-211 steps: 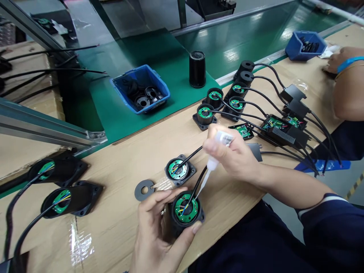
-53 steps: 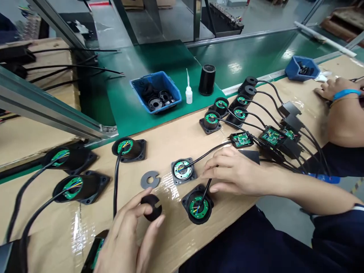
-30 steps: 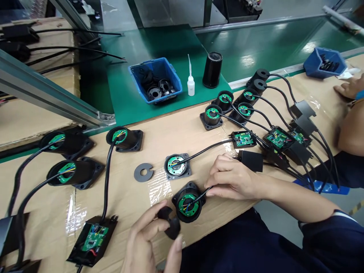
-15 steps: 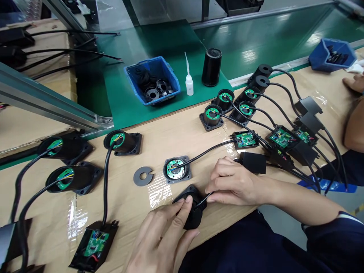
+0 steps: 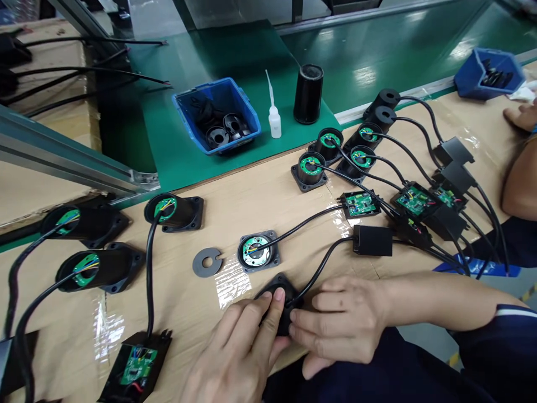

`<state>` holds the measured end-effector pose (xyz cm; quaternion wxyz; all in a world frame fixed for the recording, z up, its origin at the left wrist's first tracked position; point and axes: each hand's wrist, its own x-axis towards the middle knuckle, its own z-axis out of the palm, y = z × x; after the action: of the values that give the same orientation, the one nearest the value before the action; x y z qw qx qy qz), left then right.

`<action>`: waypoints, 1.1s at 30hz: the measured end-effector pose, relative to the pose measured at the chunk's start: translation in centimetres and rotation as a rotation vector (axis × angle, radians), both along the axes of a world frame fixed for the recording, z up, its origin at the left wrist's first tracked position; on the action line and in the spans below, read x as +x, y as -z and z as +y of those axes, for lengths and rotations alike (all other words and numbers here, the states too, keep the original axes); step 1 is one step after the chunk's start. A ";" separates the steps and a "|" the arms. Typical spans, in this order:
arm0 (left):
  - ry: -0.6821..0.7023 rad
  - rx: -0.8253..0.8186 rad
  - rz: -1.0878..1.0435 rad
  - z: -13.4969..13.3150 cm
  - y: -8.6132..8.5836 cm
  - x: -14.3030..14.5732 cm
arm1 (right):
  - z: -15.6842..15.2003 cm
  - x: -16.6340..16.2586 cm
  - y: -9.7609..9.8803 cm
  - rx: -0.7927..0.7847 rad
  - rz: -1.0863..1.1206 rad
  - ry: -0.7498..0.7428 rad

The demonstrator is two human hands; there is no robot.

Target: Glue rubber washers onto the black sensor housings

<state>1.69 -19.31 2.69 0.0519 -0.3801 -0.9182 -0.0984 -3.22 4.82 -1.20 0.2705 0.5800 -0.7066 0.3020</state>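
Observation:
At the front edge of the bench, a black round-bodied housing with a square flange [image 5: 280,280] is held between both hands. My left hand [image 5: 239,347] is closed around its left side, index and middle fingers pressing on top. My right hand [image 5: 344,322] has its curled fingertips against the right side; its thumb hangs lower. A black cable [image 5: 321,268] runs from the housing to a black box [image 5: 372,240]. Just beyond lies a similar housing with a round green board [image 5: 257,250], beside a grey slotted ring [image 5: 207,262]. My fingers hide much of the held housing.
Several cabled housings stand at left [image 5: 100,266] and right [image 5: 310,170], near open boxes with green boards [image 5: 413,200]. A blue bin of parts [image 5: 188,120], a white dropper bottle [image 5: 274,124] and a black cylinder [image 5: 308,95] are behind. Another person's arm [image 5: 522,173] is at far right.
My right hand has let go of the cable and moved down onto the housing's right side. My left hand keeps its hold. The view has shifted slightly.

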 end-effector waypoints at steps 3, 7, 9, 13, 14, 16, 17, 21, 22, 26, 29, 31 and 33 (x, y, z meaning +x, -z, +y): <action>0.059 -0.048 0.008 -0.4 0.2 0.1 | -0.5 0.5 -0.2 0.100 -0.099 0.052; 0.014 -0.072 0.067 -0.6 0.6 0.9 | -1.2 0.8 -0.4 0.128 -0.143 0.077; -0.060 -0.004 0.078 -0.5 0.9 1.2 | -1.5 0.9 -0.3 0.108 -0.142 0.080; -0.147 0.285 -0.087 -0.4 1.9 0.8 | -1.5 0.9 0.0 0.114 -0.135 0.092; -0.183 0.344 -0.127 -0.4 2.2 0.7 | -1.5 0.9 0.0 0.118 -0.133 0.096; -0.266 0.421 -0.156 -0.2 2.8 0.5 | -1.4 0.9 -0.1 0.120 -0.132 0.104; -0.301 0.444 -0.149 -0.1 3.0 0.6 | -1.4 0.9 -0.1 0.115 -0.131 0.102; -0.327 0.450 -0.117 0.5 3.3 1.0 | -1.4 0.9 -0.4 0.105 -0.141 0.102; -0.319 0.433 -0.095 0.5 3.3 1.0 | -1.4 1.0 -0.4 0.110 -0.147 0.107; -0.401 0.366 0.014 -1.0 3.0 0.0 | -1.4 1.1 -0.4 0.135 -0.159 0.116; -0.586 0.252 0.061 -3.2 2.7 -1.4 | -1.3 1.1 -0.3 0.122 -0.167 0.108; -0.642 0.071 0.076 -4.4 2.5 -2.3 | -1.3 1.1 -0.2 0.111 -0.176 0.103; -0.628 -0.084 0.099 -5.3 2.5 -2.8 | -1.3 1.1 -0.1 0.108 -0.185 0.094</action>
<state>-1.13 -24.56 0.20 0.1084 -0.0841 -0.9903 -0.0209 -2.15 3.54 -1.10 0.1864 0.5295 -0.7702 0.3027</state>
